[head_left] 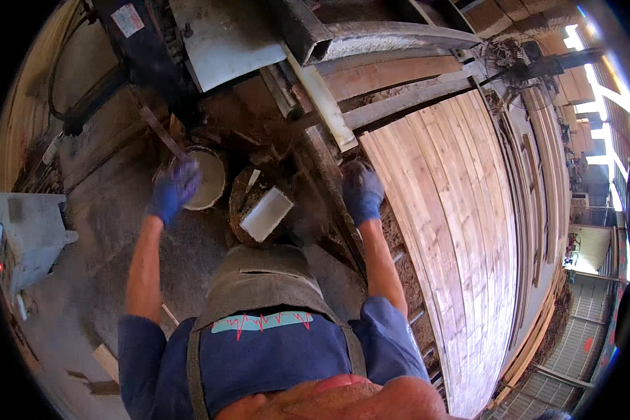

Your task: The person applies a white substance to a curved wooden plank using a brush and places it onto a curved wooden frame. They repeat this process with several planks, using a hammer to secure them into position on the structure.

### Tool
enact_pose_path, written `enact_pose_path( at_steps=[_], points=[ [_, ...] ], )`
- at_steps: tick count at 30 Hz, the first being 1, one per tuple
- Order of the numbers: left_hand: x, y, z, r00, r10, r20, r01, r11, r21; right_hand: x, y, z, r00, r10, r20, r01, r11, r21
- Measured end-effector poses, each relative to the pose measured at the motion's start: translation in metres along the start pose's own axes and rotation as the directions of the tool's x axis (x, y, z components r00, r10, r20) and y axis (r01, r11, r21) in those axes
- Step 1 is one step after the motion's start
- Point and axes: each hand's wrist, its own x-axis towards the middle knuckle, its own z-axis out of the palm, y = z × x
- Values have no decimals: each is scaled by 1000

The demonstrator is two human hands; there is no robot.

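Note:
My left hand (175,189), in a blue work glove with dark, dirty fingers, is closed around the lower end of a long flat bar (162,131). The bar slants up and away to the left. Right beside this hand stands a round bucket (208,178) with pale grey contents. My right hand (362,190), gloved the same way, is curled at the metal rail beside the wooden boards (441,182); whatever its fingers hold is hidden. Between my hands, a dark round container (240,198) carries a white rectangular tray (266,215) and a small pale-ended tool (253,180).
A pale metal plate (224,42) and a dark machine column (143,49) stand ahead. Steel beams (399,31) cross the far side. A grey metal box (31,234) is at left. Scrap wood (106,362) lies on the floor, and stacked planks (535,175) line the right.

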Motion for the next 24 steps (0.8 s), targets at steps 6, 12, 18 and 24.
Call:
enact_pose_path(
  at_steps=[6,12,18,24],
  points=[
    [184,171,-140,814,550,-189,-372,743,557,-166,139,-6,858,513,-29,-510,843,-169],
    [300,227,-208,685,681,-258,-178,500,847,-228,211,-13,724,688,50,-647,702,-297],
    [403,225,-243,684,641,-348,78,409,909,-250,282,39,937,169,305,175,528,-831],
    [427,246,-226,864,408,-296,144,364,920,-228,220,-55,577,627,523,-731,682,-11]
  ],
)
